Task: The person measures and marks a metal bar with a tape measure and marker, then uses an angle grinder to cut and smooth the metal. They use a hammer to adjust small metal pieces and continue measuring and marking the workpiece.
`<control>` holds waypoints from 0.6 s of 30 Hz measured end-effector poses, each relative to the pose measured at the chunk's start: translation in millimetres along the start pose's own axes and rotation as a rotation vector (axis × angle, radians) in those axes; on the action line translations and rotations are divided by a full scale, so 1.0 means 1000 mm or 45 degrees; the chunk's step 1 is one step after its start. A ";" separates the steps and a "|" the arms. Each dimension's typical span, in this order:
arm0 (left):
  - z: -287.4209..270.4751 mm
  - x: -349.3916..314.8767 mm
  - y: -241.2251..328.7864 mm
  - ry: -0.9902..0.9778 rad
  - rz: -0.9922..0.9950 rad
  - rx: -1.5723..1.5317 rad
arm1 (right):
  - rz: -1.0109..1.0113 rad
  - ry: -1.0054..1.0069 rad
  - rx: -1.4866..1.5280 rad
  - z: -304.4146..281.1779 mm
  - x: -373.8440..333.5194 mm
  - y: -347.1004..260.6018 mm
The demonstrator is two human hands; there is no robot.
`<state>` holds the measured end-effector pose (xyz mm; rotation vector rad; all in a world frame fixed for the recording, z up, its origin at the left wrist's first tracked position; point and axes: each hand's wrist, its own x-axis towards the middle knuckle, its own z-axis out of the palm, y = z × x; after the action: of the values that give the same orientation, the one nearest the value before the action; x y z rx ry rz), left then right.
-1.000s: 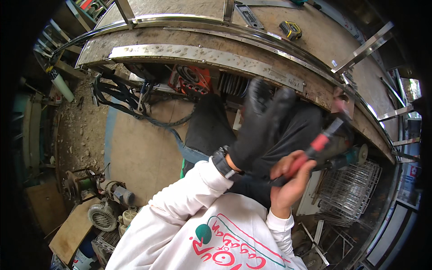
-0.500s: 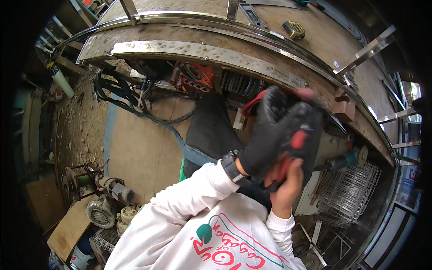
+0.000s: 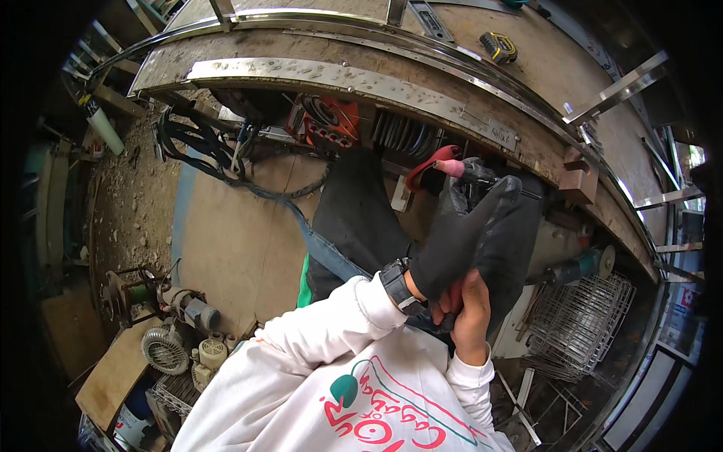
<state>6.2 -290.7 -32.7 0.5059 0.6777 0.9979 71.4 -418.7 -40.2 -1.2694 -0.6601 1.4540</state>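
Observation:
My left hand (image 3: 461, 237), in a black glove, is closed round the head of a TIG welding torch (image 3: 449, 167), whose pink ceramic cup points up and left past the glove. A dark watch (image 3: 399, 286) sits on that wrist. My bare right hand (image 3: 474, 313) is closed just below the glove's heel, its fingers curled against something reddish and dark; the glove and fingers hide most of it. Both hands are above my thighs, in dark trousers (image 3: 354, 203).
A wooden workbench (image 3: 248, 53) with metal rails runs across ahead, bearing a tape measure (image 3: 498, 47) and a spirit level (image 3: 431, 20). Black cables (image 3: 196, 151) hang at left. An angle grinder (image 3: 576, 270) and wire racks (image 3: 587, 324) are at right, motors (image 3: 166, 350) lower left.
My gloved left hand has turned and closed, and the torch's pink cup has swung to the left side of the glove. My right hand has shifted slightly left, staying against the glove's lower end.

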 end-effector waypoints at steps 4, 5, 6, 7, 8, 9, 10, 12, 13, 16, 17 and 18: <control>-0.001 0.002 -0.020 0.072 0.367 0.093 | 0.050 0.005 0.196 -0.004 -0.002 0.009; 0.000 0.002 -0.018 0.070 0.387 0.101 | 0.053 0.016 0.229 -0.004 -0.002 0.011; 0.001 0.001 -0.017 0.067 0.404 0.110 | 0.007 0.048 0.173 -0.001 -0.004 0.011; 0.001 0.001 -0.004 0.034 0.305 0.053 | -0.038 0.078 0.117 0.003 -0.004 0.011; -0.001 0.001 0.004 0.002 0.202 -0.005 | -0.082 0.110 0.061 0.005 -0.006 0.009; -0.003 0.002 0.006 -0.028 0.181 0.013 | -0.138 0.092 -0.081 0.002 -0.006 0.005; -0.005 0.003 0.007 -0.052 0.164 0.024 | -0.190 0.069 -0.230 -0.003 -0.004 -0.002; -0.010 0.000 0.011 -0.224 0.058 0.062 | -0.295 0.230 -0.549 -0.030 -0.003 -0.007; -0.009 -0.003 0.011 -0.240 0.063 0.049 | -0.465 0.439 -0.348 -0.019 0.007 -0.026; -0.007 -0.009 0.006 -0.302 0.054 -0.112 | -0.775 0.535 -0.307 -0.048 0.019 -0.062; -0.004 -0.010 0.004 -0.293 0.025 -0.140 | -0.845 0.484 -0.299 -0.054 0.017 -0.072; -0.001 -0.012 0.003 -0.281 -0.003 -0.168 | -0.812 0.515 -0.367 -0.056 0.012 -0.078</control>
<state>-0.7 -300.1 -28.3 0.4907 0.4125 0.9607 152.0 -396.9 9.1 -1.3516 -0.9093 0.5751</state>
